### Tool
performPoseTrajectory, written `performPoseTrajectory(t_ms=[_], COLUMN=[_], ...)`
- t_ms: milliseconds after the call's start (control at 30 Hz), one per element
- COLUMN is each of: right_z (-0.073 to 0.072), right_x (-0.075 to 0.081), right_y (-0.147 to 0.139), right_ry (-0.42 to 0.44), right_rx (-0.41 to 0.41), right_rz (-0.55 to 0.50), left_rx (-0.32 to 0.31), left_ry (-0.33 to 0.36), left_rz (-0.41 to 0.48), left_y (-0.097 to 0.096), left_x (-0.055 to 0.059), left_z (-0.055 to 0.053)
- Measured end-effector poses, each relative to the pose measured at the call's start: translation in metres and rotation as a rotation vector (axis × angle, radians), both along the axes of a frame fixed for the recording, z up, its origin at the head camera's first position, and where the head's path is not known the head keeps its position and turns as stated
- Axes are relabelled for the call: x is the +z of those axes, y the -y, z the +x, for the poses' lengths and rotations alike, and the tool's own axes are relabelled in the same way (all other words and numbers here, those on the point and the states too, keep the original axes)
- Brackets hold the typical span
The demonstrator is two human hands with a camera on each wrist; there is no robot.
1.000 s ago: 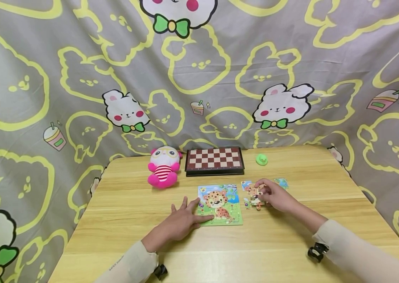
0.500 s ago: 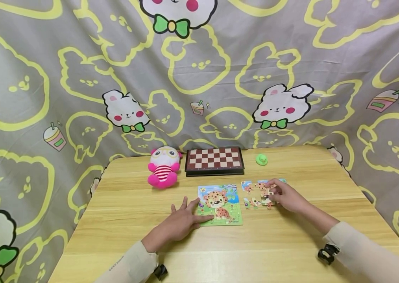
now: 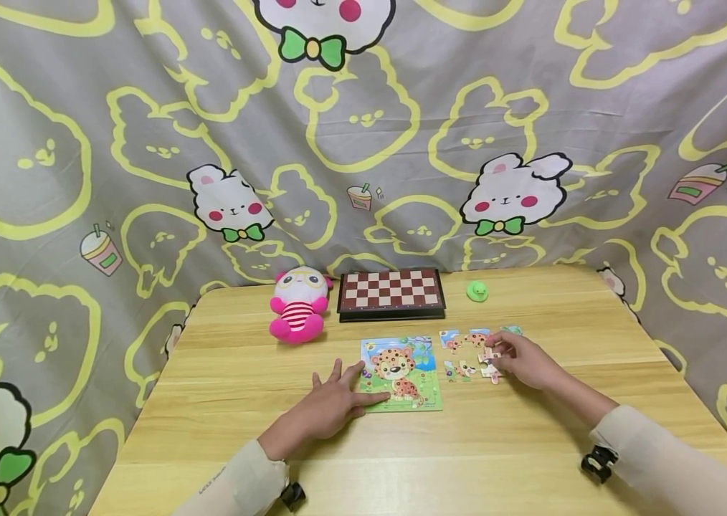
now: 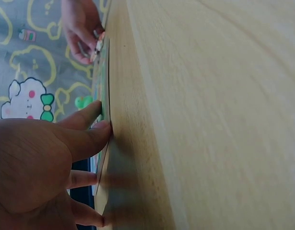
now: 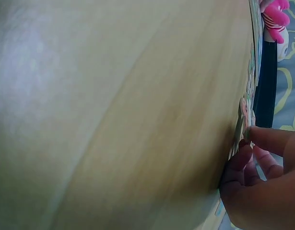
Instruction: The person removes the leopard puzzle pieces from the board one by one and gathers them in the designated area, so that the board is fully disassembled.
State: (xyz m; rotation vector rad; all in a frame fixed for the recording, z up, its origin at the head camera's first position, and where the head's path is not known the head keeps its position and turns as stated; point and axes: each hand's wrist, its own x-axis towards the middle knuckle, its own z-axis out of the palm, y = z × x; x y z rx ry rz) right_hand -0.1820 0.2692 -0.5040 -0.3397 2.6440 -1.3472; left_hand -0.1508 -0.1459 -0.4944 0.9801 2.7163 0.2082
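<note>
In the head view, a square leopard puzzle board (image 3: pixel 410 380) lies flat on the table. My left hand (image 3: pixel 328 407) rests at its left side with fingers spread, the index finger and thumb over its surface. The left wrist view shows those fingers touching the board's edge (image 4: pixel 108 81). To the right, my right hand (image 3: pixel 525 362) pinches a jigsaw piece (image 3: pixel 490 368) between thumb and fingers; the right wrist view shows this piece (image 5: pixel 246 114) tilted up at the fingertips. Several loose jigsaw pieces (image 3: pixel 463 370) lie just left of that hand, and a blue-green piece (image 3: pixel 510 330) lies beyond it.
Along the back of the table stand a pink and white plush panda (image 3: pixel 299 315), a chessboard box (image 3: pixel 391 292) and a small green toy duck (image 3: pixel 477 290). Behind them hangs a patterned grey curtain (image 3: pixel 402 179). The wooden table (image 3: pixel 428 466) extends towards me.
My right hand has shifted right, moving the jigsaw piece away from the pieces at its left. The piece's angle now differs. My left hand and the board have stayed still.
</note>
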Motion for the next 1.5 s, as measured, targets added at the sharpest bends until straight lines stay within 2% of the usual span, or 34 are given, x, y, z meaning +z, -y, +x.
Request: performPoseTrajectory(t_ms=[433, 667, 1200, 1500], right_z=[-0.0012, -0.0012, -0.0027, -0.0026], right_x=[-0.0045, -0.0055, -0.0069, -0.0059], right_y=[-0.0018, -0.001, -0.0002, -0.0001], right_ry=[0.005, 0.035, -0.011, 0.01], right_rx=[0.005, -0.003, -0.031, -0.037], right_rz=[0.03, -0.002, 0.089, 0.063], left_rx=[-0.001, 0.001, 0.007, 0.009], left_ry=[0.003, 0.008, 0.01, 0.011], left_rz=[0.001, -0.003, -0.001, 0.002], left_y=[0.0006, 0.0006, -0.0005, -0.0004], left_x=[-0.0011, -0.0014, 0.0004, -0.0004], left_z=[-0.0002, 0.0001, 0.0009, 0.0006])
